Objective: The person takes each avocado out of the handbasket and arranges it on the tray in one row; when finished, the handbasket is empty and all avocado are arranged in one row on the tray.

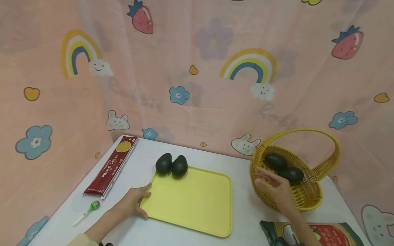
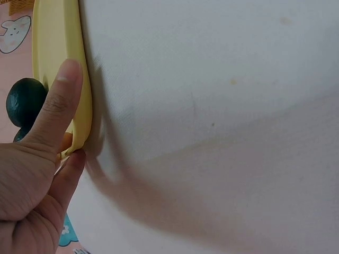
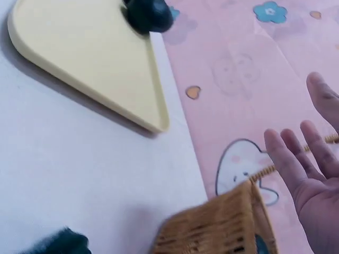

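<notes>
My left hand (image 1: 135, 201) grips the left edge of a yellow tray (image 1: 191, 201), the thumb near its front corner. In the left wrist view the thumb (image 2: 59, 100) lies across the tray's rim while another finger touches the underside. Two dark green avocados, one on the left (image 1: 163, 164) and one on the right (image 1: 180, 166), sit side by side at the tray's back left corner. My right hand (image 1: 278, 191) hovers over the near left side of a woven basket (image 1: 307, 201), fingers extended and holding nothing. Inside the basket lie two more avocados (image 1: 290, 174).
A red spaghetti packet (image 1: 112, 167) lies at the left, with a green-wrapped lollipop (image 1: 95, 205) in front of it. A green and red bag (image 1: 333, 234) lies at the front right, partly under my right forearm. Patterned pink cloth (image 1: 184, 130) hangs behind the white table.
</notes>
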The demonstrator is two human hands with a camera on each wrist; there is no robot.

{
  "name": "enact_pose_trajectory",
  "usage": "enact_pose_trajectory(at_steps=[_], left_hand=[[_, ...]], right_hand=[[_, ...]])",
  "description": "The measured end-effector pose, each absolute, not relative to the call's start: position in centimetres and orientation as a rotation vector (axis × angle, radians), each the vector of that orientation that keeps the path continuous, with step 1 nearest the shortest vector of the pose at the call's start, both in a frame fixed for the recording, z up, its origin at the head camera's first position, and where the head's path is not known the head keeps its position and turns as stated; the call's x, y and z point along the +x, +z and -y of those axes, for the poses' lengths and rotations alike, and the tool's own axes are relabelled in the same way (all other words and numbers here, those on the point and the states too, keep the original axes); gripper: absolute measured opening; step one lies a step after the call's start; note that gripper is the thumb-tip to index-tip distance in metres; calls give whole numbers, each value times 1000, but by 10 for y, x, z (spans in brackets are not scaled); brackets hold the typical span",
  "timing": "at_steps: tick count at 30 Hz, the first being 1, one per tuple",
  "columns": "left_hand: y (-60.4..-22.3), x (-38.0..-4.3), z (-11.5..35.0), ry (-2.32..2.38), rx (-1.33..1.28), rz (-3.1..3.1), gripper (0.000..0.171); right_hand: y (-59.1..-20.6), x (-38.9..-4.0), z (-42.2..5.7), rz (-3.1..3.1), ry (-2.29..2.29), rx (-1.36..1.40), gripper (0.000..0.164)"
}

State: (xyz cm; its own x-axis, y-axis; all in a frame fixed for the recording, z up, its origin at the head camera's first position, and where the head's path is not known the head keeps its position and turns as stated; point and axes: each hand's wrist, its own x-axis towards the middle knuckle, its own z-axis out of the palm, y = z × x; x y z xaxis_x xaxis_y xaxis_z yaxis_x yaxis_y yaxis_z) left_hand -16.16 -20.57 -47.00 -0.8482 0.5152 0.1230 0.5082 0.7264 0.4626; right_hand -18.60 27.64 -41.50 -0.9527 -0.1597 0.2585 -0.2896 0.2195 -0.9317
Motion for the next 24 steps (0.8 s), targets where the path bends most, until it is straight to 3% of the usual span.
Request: enact_pose_trajectory(at_steps=[6,14,24], left_hand=[[-470,-161,205,794,819,-2887,77],[-471,-161,206,792,771,-2881,77],[-474,-162,206,789,771,-2879,79]], right_hand=[[-401,-191,-337,2617,1689,488,47],[-403,-214,-405,2667,1725,306,48],[-416,-232,-434,2591,1809,188,42]])
